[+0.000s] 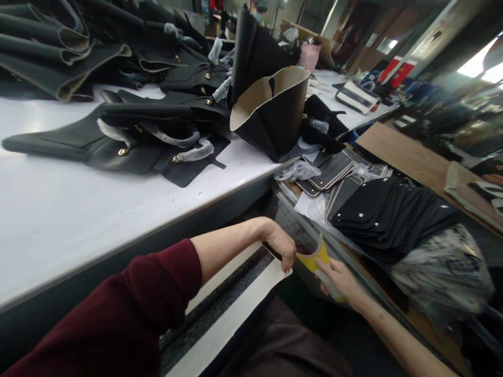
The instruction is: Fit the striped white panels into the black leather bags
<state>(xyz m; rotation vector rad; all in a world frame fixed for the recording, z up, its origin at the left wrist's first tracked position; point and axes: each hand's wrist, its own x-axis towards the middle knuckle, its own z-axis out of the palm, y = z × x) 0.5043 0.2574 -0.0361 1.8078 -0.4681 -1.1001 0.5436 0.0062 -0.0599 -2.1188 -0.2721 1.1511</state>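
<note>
My left hand [280, 242] bends over the end of a dark panel with white bands [243, 309], its fingers closed on the panel's corner. The panel slants down from that hand toward my lap, and my left forearm covers part of it. Close by on the right, my right hand [336, 280] grips a curled yellow and pale strip [312, 260]. The strip's pointed upper end sticks up, and its left tip reaches near my left fingers. Whether the strip touches the panel I cannot tell.
A white table [58, 209] runs along the left, bearing black bag pieces [157, 125] with plastic-wrapped handles and an upright black bag body [275, 115]. To the right lie stacked black panels [393, 209], a clear plastic bag [444, 277] and a brown board [404, 157].
</note>
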